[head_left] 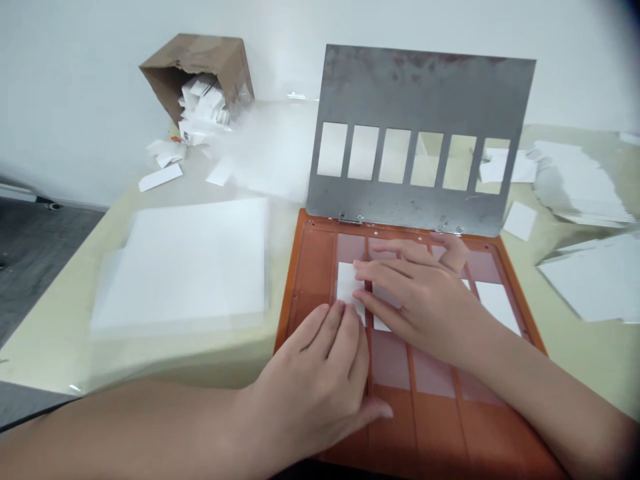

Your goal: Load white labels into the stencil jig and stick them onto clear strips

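In the head view, the white card lies in the leftmost of the pale lanes on the orange board, and it is best squared by light, even fingertip pressure, with its edges kept parallel to the lane lines. The left hand has its fingers bunched at the card's lower edge, thumb held apart, closed around nothing; the right hand is loosely spread, its fingertips at the card's right edge, gripping nothing. Pressing down too hard might bend the card or slide it askew, and the right hand should avoid brushing the neighbouring cards. By count, there is one board, one raised metal plate hinged at its far edge, and six windows in that plate. White pieces show in four places on the board, counting the handled one and a sliver beside the right hand; more could be hidden under it. The bench carries one cardboard box of white pieces, one stack of pale sheets and two piles of white cards at right, too overlapped to count singly.
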The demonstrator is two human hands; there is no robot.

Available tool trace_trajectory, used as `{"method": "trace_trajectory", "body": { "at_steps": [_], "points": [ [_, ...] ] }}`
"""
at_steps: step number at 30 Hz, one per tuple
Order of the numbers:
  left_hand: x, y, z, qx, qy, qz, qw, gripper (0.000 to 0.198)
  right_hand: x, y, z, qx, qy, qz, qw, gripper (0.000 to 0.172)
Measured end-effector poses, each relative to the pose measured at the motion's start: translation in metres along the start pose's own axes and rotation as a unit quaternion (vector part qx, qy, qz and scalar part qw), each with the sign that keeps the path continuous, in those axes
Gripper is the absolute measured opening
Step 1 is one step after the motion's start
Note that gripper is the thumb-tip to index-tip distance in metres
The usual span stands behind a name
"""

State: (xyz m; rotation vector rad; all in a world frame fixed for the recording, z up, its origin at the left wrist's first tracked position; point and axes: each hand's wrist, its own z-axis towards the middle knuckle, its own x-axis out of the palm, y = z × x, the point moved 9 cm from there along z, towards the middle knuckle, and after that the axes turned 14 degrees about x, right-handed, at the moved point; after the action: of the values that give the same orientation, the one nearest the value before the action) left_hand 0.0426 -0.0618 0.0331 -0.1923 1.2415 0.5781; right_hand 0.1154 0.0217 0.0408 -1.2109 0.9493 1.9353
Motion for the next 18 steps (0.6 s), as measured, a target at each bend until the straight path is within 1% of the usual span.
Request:
{"method": "trace_trajectory", "body": {
  "at_steps": [3,6,9,15,18],
  "points": [
    [-0.0009,0.0011,-0.0004,-0.006,-0.008,-0.004,1.000,0.070,0.0013,0.0000,0.0000,-0.007,0.007,-0.003,1.000,0.014],
    [-0.0021,0.0019,-0.0009,-0.010,-0.013,-0.007,1.000,0.067,0.0012,0.0004,0.0000,-0.017,0.010,0.007,1.000,0.019],
    [-0.0022,0.0020,-0.0017,-0.016,-0.014,-0.012,1.000,0.067,0.0014,-0.0006,0.0008,-0.010,0.018,0.019,1.000,0.023],
    [0.0003,0.0003,-0.0026,-0.019,-0.007,-0.008,1.000,0.069,0.0006,-0.0022,0.0010,0.000,0.005,0.003,1.000,0.023],
    [0.0003,0.0000,-0.0029,-0.018,-0.006,-0.006,1.000,0.070,0.0046,-0.0041,0.0002,0.000,0.014,0.010,1.000,0.024]
  ]
}}
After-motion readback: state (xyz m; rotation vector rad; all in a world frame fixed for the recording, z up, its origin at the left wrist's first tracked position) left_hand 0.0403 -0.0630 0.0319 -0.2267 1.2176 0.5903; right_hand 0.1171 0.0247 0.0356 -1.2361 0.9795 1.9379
